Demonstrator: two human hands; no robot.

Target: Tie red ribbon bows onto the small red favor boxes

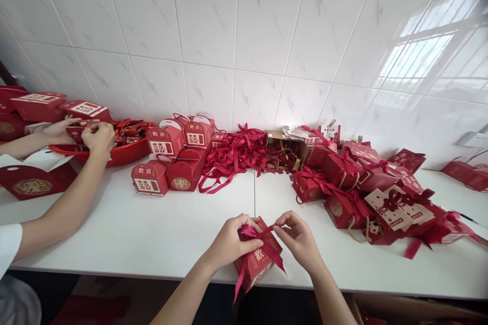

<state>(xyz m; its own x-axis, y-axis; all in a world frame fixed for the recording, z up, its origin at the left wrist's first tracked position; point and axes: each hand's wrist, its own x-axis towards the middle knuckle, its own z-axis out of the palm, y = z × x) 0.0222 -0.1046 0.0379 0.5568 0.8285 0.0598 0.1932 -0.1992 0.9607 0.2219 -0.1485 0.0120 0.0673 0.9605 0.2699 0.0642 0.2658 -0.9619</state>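
Observation:
A small red gift box (256,264) with pale lettering sits at the table's front edge, tilted in front of me. Across its top runs a crimson ribbon (271,250) looped into a bow, one tail hanging over the box's front. My left hand (235,239) is closed on the bow's left side, its thumb and fingers pinching the ribbon near the knot. On the other side, my right hand (297,237) pinches a ribbon loop between thumb and forefinger, level with the box top. Part of the knot is hidden behind the left fingers.
Beyond my hands lies a heap of loose ribbons (244,150) beside an open carton (290,150). Red boxes (160,142) stand left of it; ribboned boxes (343,208) pile up at right. A co-worker's hands (97,137) hold a packet over a red basin (131,152).

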